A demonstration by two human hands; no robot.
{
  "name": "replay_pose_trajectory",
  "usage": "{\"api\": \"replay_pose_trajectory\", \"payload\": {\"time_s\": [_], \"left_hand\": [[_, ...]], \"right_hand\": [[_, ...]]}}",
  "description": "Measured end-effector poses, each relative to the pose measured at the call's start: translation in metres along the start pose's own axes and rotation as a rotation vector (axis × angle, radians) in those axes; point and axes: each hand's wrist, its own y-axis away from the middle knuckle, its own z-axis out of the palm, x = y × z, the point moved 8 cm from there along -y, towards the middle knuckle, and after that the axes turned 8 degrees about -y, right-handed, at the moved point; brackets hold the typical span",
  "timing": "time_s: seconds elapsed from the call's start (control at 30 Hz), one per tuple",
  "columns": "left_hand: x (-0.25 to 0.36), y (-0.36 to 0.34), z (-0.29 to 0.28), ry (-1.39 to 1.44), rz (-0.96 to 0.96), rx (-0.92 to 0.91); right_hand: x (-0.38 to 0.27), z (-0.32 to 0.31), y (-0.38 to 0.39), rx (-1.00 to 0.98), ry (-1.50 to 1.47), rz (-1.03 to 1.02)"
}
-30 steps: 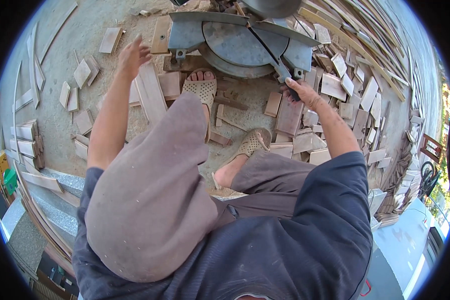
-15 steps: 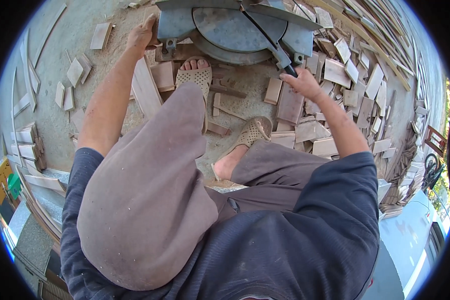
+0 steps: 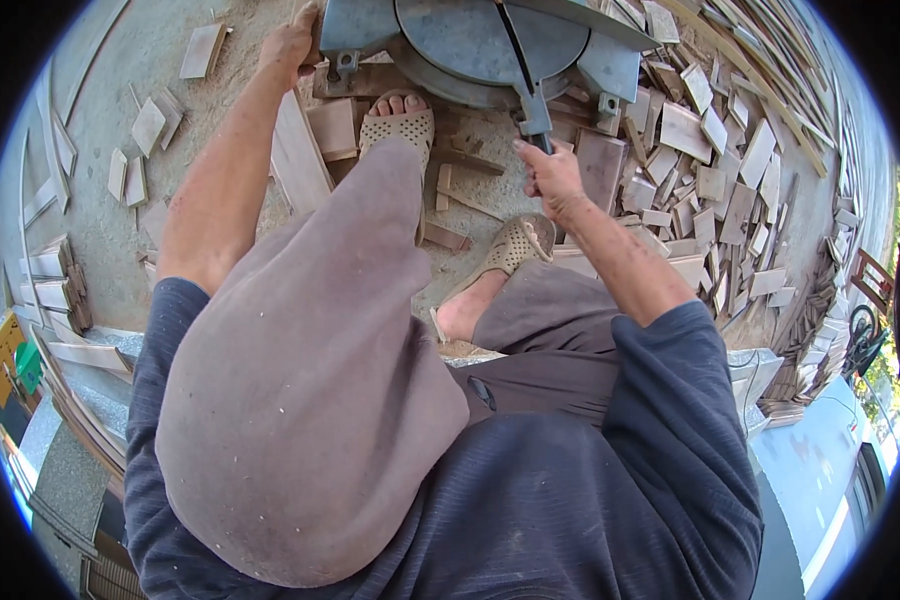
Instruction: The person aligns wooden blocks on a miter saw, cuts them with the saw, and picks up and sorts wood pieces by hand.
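A grey metal mitre saw table (image 3: 442, 35) with a round turntable fills the top centre, cut off by the picture edge. My right hand (image 3: 555, 175) grips the black handle (image 3: 538, 138) on the turntable's front arm. My left hand (image 3: 295, 48) is raised at the saw's left edge, its fingers curled round something I cannot make out. Beneath the saw, my left foot in a beige perforated sandal (image 3: 395, 125) is beside a pale board (image 3: 298, 150). My right sandal (image 3: 515, 240) is lower down to the right.
Wooden offcuts (image 3: 682, 130) lie heaped right of the saw, with long strips (image 3: 780, 70) behind them. More small blocks (image 3: 148, 125) are scattered on the concrete floor at left. Stacked strips (image 3: 80, 410) and a green object (image 3: 28, 368) sit at lower left, a pale blue panel (image 3: 820, 460) at lower right.
My left hand has risen to the saw's left edge and closed. My right hand has swung the handle leftward. The view of the saw has shifted upward.
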Motion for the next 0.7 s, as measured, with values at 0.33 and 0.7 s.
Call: {"api": "replay_pose_trajectory", "payload": {"time_s": [0.33,0.7], "left_hand": [[0.019,0.027,0.002,0.043,0.1,-0.01],[0.016,0.024,0.003,0.05,0.072,0.012]], "right_hand": [[0.004,-0.006,-0.006,-0.336,0.058,0.311],[-0.01,0.005,-0.012,-0.222,0.068,0.109]]}}
